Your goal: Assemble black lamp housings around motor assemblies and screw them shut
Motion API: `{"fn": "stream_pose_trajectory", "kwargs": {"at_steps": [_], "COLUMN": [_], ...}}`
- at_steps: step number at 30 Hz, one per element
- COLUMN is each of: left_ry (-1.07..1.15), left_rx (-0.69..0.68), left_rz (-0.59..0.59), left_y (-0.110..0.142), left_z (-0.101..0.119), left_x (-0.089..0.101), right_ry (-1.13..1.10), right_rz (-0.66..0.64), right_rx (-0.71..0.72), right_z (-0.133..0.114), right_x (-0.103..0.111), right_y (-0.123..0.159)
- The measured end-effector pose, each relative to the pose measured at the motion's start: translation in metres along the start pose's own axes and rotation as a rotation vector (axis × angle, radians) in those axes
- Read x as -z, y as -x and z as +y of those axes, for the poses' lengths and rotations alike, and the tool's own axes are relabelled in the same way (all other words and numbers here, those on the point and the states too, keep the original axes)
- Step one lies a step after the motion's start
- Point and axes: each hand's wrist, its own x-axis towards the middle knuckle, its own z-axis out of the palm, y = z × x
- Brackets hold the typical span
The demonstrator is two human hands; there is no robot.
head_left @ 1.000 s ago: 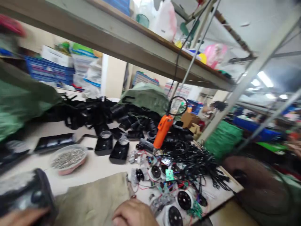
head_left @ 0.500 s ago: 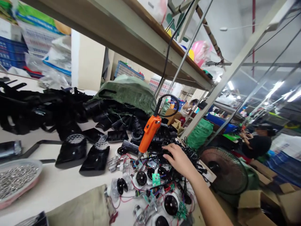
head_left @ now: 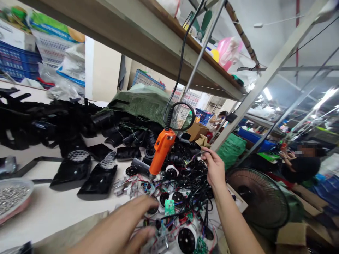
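Observation:
My right hand (head_left: 215,168) is raised over the right side of the parts pile, thumb and fingers pinched on a thin black cable (head_left: 205,153). Below it lies a tangle of black cables (head_left: 196,185). My left hand (head_left: 132,222), somewhat blurred, reaches in low at the front with thumb and fingers apart and nothing visible in them. Just beyond its fingertips are a green circuit board (head_left: 169,207), red and blue wires, and white round parts with black discs (head_left: 186,240). An orange electric screwdriver (head_left: 162,150) hangs upright from a coiled cord, between the hands and farther back.
Two black housings (head_left: 97,181) with mesh ends lie left of the pile. A bowl of screws (head_left: 13,197) sits at the left edge. Black plastic parts (head_left: 63,123) fill the back. A fan (head_left: 259,197) stands right of the table; a shelf (head_left: 159,46) spans overhead.
My right hand has lifted from the cable tangle and now pinches a cable. My left hand has entered from the bottom. The view has shifted slightly.

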Motion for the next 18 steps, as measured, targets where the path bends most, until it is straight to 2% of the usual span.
{"fn": "stream_pose_trajectory", "kwargs": {"at_steps": [3, 6, 8, 13, 18], "left_ry": [-0.288, -0.417, -0.457, -0.411, -0.215], "left_rx": [-0.080, -0.108, -0.091, -0.044, -0.102], "left_rz": [-0.058, -0.017, 0.003, -0.044, -0.149], "left_y": [-0.057, -0.104, -0.124, -0.144, -0.136], "left_z": [-0.001, -0.010, -0.019, -0.034, -0.025], "left_x": [-0.036, -0.066, -0.079, -0.097, -0.104], "right_ry": [-0.190, -0.347, -0.424, -0.523, -0.536], "right_rz": [0.092, 0.139, 0.131, 0.061, -0.013], "right_rx": [-0.027, -0.053, -0.073, -0.074, 0.022], "right_z": [-0.001, -0.006, -0.012, -0.036, -0.075], "right_x": [-0.003, -0.003, -0.003, -0.004, -0.010], "right_y": [-0.008, -0.011, -0.008, 0.006, 0.013]}}
